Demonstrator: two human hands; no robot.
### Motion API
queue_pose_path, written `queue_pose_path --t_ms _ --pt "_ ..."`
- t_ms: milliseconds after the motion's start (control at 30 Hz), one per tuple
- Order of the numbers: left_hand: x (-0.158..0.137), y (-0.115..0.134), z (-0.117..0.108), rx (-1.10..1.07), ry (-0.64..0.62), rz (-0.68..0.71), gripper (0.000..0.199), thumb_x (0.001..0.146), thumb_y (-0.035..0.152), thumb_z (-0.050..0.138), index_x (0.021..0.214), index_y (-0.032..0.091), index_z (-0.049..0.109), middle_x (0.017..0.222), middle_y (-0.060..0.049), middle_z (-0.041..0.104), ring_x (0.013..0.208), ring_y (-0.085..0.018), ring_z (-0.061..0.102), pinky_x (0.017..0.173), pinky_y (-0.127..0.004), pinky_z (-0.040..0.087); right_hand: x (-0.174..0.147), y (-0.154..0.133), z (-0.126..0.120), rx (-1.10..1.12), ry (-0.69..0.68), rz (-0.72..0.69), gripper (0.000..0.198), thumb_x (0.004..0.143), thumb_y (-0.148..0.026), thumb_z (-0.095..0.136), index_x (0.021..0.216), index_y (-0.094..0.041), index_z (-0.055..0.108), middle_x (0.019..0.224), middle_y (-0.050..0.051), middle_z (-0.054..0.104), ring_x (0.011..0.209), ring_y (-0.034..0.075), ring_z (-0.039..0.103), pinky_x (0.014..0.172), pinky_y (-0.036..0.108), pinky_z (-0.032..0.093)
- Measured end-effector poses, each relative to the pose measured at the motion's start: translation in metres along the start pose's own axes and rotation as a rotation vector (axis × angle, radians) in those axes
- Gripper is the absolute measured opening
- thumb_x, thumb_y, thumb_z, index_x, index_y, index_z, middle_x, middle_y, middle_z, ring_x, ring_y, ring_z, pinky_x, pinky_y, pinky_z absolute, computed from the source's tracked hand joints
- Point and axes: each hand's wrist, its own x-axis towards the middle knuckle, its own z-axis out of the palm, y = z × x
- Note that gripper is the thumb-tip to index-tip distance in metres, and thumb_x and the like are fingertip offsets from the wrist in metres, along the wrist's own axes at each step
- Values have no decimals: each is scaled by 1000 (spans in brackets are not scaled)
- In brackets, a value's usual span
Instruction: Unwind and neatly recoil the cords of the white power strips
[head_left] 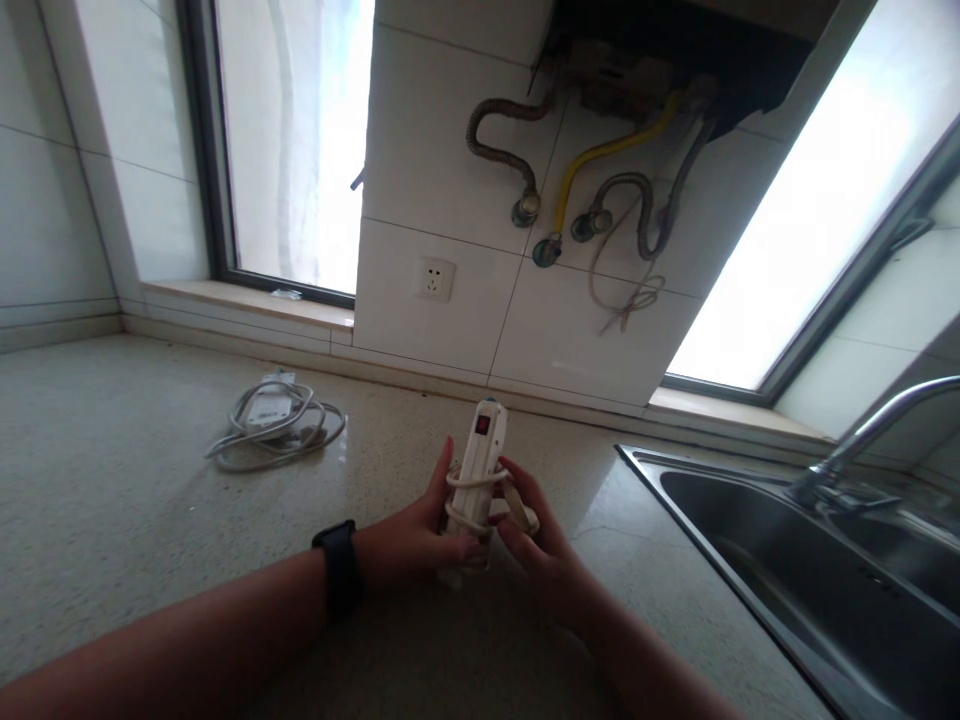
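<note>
A white power strip [474,455] with a red switch near its far end is held up over the countertop, its white cord wound around the body. My left hand [427,530] is closed around its left side and near end, with the thumb across the lower part. On the other side, my right hand [536,530] grips the cord and what looks like the plug [521,510] against the strip's right edge. The underside of the strip and some fingertips are hidden. A dark watch band [337,565] is on my left wrist.
Left on the speckled countertop [135,520] lies a second white power strip [270,405] under its loosely coiled cord. A steel sink [750,590] with a faucet [862,440] occupies the right. On the tiled wall are a socket [435,279] and pipes, including a yellow hose [600,152].
</note>
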Motion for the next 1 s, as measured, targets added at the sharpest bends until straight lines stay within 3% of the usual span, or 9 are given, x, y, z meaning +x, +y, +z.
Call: queue_pose_path --t_ms 100,200,300,400,567,667,833,900,1000 --pt "-1 -3 -5 -46 -47 -15 132 78 39 78 143 47 -36 165 -4 19 143 -21 41 121 -46 31 1 5 -6 -33 18 12 54 99 -39 53 144 -26 27 139 10 43 121 17 49 106 35 42" --pt "0 -3 -6 -110 -23 -44 134 75 39 81 144 50 -34 162 -6 27 133 -22 51 113 -45 38 4 13 -11 -5 19 51 48 100 -42 51 138 -23 29 135 11 43 117 18 49 103 38 44" --pt "2 -2 -2 -193 0 -43 133 74 35 81 145 54 -30 160 -4 32 129 -22 55 107 -41 41 5 19 -12 -108 33 34 38 99 -39 50 126 -20 32 117 8 48 104 16 49 94 34 44" --pt "3 0 2 -274 65 -39 131 72 33 81 148 53 -24 158 -4 35 130 -22 54 104 -37 43 7 23 -12 -203 37 44 34 97 -37 52 118 -18 33 103 6 48 90 14 46 82 30 43" --pt "4 -1 1 -431 195 -105 117 74 39 76 153 50 -10 147 -10 48 110 -28 66 94 -42 50 10 32 -10 -98 75 12 39 94 -40 58 111 -18 31 99 4 50 86 13 49 76 27 42" --pt "5 -3 -1 -450 154 -115 106 76 38 70 153 51 -2 142 -11 52 107 -33 67 90 -45 52 13 33 -10 -65 123 35 42 91 -41 64 107 -17 33 94 3 52 82 12 50 71 26 42" --pt "4 5 2 -420 49 -112 91 74 35 60 152 45 12 138 -14 54 97 -37 70 76 -41 55 16 26 -9 10 212 101 51 90 -59 60 98 -17 32 87 4 54 74 13 55 66 29 49" --pt "5 7 3 -424 2 -95 84 76 37 56 151 41 18 137 -16 54 93 -38 70 75 -42 55 16 22 -8 7 253 182 56 88 -66 59 95 -17 31 86 2 53 67 13 57 59 29 51" --pt "6 8 3 -424 27 -91 82 76 36 57 151 35 22 138 -17 54 99 -36 69 80 -42 55 16 17 -9 -57 346 265 62 85 -75 55 90 -17 33 75 -2 49 51 12 54 42 26 44"
